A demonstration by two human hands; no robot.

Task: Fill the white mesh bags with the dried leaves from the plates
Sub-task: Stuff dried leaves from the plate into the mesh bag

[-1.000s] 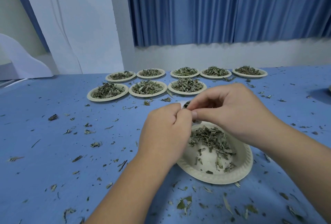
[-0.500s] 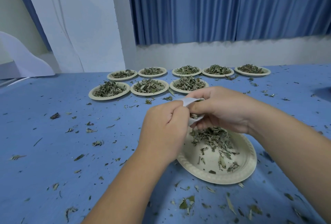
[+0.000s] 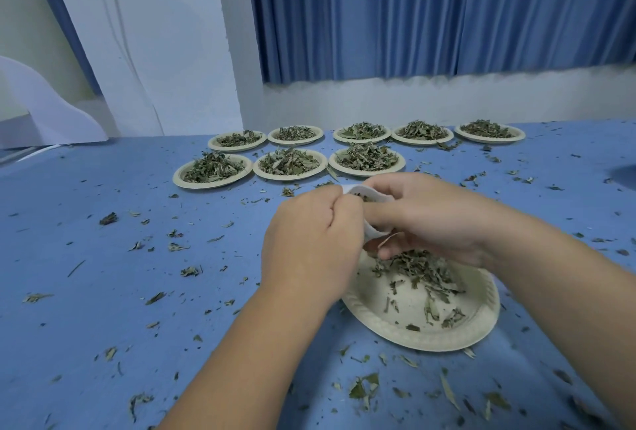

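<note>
A small white mesh bag (image 3: 373,235) hangs between both hands just above the near paper plate (image 3: 457,331). My left hand (image 3: 309,244) pinches the bag's left edge with curled fingers. My right hand (image 3: 423,219) curls around its right side, fingers at the open mouth where a few leaf bits show. Most of the bag is hidden by the hands. The near plate holds a thin heap of dried leaves (image 3: 421,269), mostly on its far half.
Several full plates of dried leaves (image 3: 289,163) stand in two rows at the far side of the blue table (image 3: 103,275). Loose leaf crumbs lie scattered all over the cloth. A white panel and blue curtains stand behind.
Both hands have dropped slightly toward the near plate with the bag. The right hand's fingers have shifted from the bag's top edge down around its side.
</note>
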